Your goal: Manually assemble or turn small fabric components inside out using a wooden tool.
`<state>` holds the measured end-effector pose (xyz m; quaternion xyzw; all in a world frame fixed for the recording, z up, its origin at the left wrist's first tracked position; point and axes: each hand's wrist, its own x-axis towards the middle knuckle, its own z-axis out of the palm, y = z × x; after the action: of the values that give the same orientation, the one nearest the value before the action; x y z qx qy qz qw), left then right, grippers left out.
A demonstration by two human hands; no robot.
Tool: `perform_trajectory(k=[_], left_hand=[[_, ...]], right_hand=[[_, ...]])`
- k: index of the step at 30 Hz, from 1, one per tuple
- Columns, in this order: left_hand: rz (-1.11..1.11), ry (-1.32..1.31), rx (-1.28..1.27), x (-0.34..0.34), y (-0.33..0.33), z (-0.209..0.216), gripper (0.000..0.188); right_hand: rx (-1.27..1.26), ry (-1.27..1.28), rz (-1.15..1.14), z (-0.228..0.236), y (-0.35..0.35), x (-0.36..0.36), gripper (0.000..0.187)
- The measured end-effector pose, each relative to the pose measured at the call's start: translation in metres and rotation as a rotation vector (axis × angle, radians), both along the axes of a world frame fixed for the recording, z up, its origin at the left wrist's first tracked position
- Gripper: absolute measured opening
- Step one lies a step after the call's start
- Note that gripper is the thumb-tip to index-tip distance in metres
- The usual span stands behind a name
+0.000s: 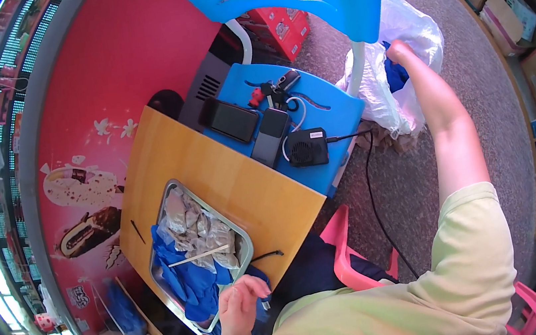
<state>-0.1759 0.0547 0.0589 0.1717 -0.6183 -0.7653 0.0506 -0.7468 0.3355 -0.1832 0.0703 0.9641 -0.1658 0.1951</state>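
Observation:
At the upper right my right hand [400, 52] reaches into the mouth of a white translucent plastic bag [425, 27]. It is against some blue, cloth-like material [396, 75] inside, and its fingers are mostly hidden. My left hand [241, 303] is beside the near corner of a metal tray [246, 254], its fingers curled loosely with nothing visible in them. Blue, thin, crumpled pieces [192, 289] fill the tray's near left part. Small clear packets with greyish-brown contents [189, 225] lie in its far part. A pale stick [200, 256] rests across them.
The tray stands on a wooden table [237, 185]. Past it, a blue chair [334, 109] holds a black phone [233, 119], a dark power bank [271, 137], keys [273, 96] and a black box-shaped device [308, 148]. Its black cable [370, 185] hangs toward a pink stool [342, 255].

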Motion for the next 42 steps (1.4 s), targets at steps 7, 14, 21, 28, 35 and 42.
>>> perform_trajectory(k=[7, 14, 21, 28, 35, 42], left_hand=[[0.16, -0.104, 0.017, 0.018, -0.005, -0.006, 0.042], [0.139, -0.095, -0.012, 0.022, 0.006, -0.007, 0.024], [-0.317, 0.344, -0.024, 0.018, -0.001, 0.048, 0.052], [-0.437, 0.961, -0.029, 0.019, 0.013, 0.14, 0.054], [-0.137, 1.225, -0.095, 0.076, 0.005, 0.141, 0.044], [0.002, 1.22, -0.49, 0.148, -0.011, 0.116, 0.028]], right_hand=[[-0.356, 0.106, -0.303, -0.009, 0.0, -0.015, 0.025], [-0.618, 0.259, -0.105, 0.035, -0.002, 0.037, 0.021], [-1.046, 0.829, 0.008, 0.079, 0.041, 0.106, 0.025], [-0.995, 0.944, 0.172, 0.179, -0.026, 0.232, 0.02], [-1.066, 0.76, 0.831, 0.226, -0.186, 0.386, 0.011], [-1.131, 0.323, 1.47, 0.236, -0.308, 0.508, 0.013]])
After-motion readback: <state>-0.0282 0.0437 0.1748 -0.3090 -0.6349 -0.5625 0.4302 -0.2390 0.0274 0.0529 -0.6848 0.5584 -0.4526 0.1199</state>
